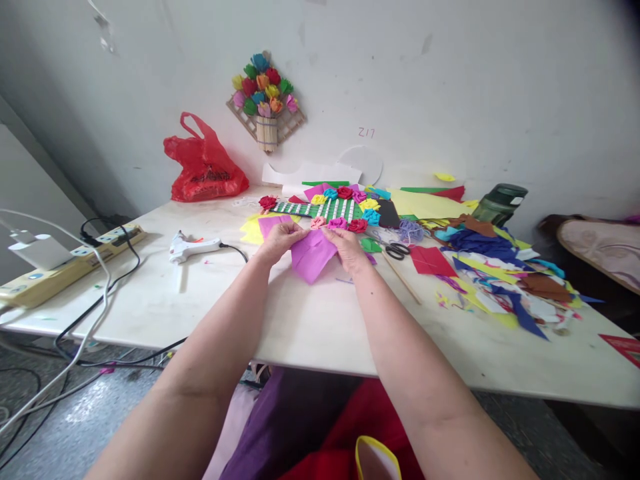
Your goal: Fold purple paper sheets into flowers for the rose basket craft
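Observation:
A sheet of purple crepe paper hangs between my two hands above the middle of the table. My left hand pinches its upper left corner, and my right hand pinches the upper right. Just behind them lies a guitar-shaped craft with a green front, white strips and a border of paper roses in several colours. More purple paper and some yellow paper lie beside my left hand. Close to my right hand are black scissors, a thin wooden stick and a green paper scrap.
A white glue gun lies left, its cord running right. A power strip with cables lines the left edge. At right are a heap of paper scraps and a green bottle. A red plastic bag stands at the back.

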Tool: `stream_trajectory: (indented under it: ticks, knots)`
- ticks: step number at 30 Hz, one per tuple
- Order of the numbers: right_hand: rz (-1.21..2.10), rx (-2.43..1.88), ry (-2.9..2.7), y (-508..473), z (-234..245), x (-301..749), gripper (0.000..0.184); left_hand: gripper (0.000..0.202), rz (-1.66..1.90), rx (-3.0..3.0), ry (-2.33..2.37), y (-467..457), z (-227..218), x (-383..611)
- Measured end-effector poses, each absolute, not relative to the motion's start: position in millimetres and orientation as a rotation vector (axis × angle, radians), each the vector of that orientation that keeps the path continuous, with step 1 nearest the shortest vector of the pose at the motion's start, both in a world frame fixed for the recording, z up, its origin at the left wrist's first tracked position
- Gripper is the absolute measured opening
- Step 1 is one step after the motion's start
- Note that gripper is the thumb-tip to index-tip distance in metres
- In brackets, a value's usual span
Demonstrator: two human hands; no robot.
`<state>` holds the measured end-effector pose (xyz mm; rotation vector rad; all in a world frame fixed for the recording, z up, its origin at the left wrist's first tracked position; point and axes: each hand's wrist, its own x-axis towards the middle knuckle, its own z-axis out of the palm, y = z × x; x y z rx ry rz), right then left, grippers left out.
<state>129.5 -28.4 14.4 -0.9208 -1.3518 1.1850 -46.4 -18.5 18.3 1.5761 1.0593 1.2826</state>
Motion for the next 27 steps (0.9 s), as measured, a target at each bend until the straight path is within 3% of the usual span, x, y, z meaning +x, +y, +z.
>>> stream_trajectory:
  ticks: [8, 18, 27]
  knots:
    - [1.312, -0.92, -1.121, -25.5, 11.0, 126.1, 0.041, 0.034, 1.529, 1.437, 1.089, -18.2, 14.9, -30.2]
    - [1.252, -0.917, -1.116, -28.4, 14.1, 129.1, 0.03, 0.033, 1.297, 1.432, 0.997, -24.8, 16.8, -32.7]
    - [1.322, -0.92, -1.316, -33.1, 14.4, 128.2, 0.032, 0.044, 1.173, 1.941, 1.335, -27.6, 22.7, -30.4]
